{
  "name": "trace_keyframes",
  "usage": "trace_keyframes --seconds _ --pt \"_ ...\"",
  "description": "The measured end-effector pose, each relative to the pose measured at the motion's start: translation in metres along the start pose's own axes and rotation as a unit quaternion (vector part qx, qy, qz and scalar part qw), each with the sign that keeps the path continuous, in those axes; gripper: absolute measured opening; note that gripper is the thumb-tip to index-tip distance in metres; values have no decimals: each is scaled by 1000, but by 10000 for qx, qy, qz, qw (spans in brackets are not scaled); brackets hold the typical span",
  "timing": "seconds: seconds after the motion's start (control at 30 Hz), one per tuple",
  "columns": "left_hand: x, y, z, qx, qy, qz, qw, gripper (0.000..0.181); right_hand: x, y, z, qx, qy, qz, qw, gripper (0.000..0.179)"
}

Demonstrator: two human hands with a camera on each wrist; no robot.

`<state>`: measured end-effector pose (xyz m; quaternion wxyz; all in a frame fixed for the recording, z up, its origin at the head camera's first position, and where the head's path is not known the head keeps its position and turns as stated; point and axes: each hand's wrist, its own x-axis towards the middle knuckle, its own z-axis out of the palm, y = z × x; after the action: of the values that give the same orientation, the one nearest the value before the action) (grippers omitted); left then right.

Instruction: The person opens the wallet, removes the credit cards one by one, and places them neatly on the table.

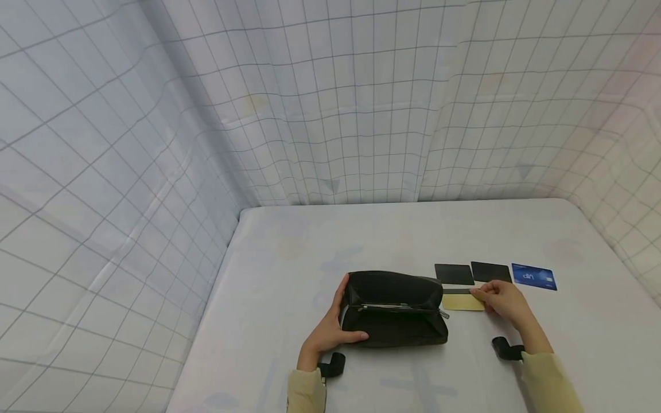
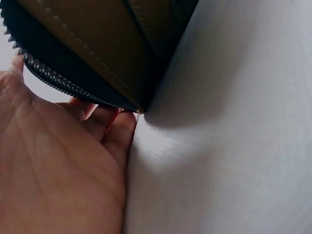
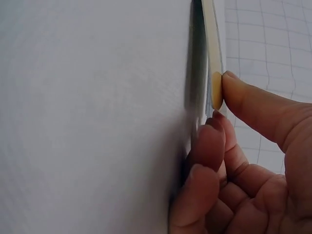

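Note:
A black zip wallet (image 1: 395, 331) stands on the table with its mouth gaping upward. My left hand (image 1: 330, 330) grips its left end, thumb across the front and fingers along the side and behind. In the left wrist view the wallet's zip teeth (image 2: 63, 84) and stitched brown-looking side (image 2: 92, 39) show beside the fingers. My right hand (image 1: 505, 299) pinches the right end of a yellow card (image 1: 462, 302) with a dark stripe, just right of the wallet. The right wrist view shows the card (image 3: 213, 44) edge-on between thumb and fingertips.
Behind the yellow card lie two dark cards, one (image 1: 454, 274) nearer the wallet and one (image 1: 490, 272) further right. A blue bank card (image 1: 534, 276) lies at the right end of that row. White gridded curtains (image 1: 330, 115) hang around the white table (image 1: 279, 258).

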<state>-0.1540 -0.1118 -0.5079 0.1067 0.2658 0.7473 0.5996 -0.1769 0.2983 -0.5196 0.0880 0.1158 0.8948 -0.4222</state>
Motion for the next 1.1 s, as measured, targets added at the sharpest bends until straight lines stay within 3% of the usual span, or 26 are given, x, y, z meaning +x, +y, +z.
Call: trace_keyframes --seconds 0.27,0.53,0.7,0.83,1.1 --pt "0 0 -1 -67 -44 -24 10000 117 -3 -8 0 -750 205 42 9970 42" --pt "0 0 -1 -77 -76 -97 9999 116 -3 -13 0 -1001 274 -9 9946 35" --pt "1 -17 0 -22 25 61 10000 118 -3 -13 1 -1056 310 4 9939 36" --pt "2 -35 1 50 58 -32 10000 120 -3 -13 2 -1046 314 49 9940 38" --pt "1 -37 1 -116 19 -85 9999 119 -5 -16 -1 -1179 211 48 9928 40"
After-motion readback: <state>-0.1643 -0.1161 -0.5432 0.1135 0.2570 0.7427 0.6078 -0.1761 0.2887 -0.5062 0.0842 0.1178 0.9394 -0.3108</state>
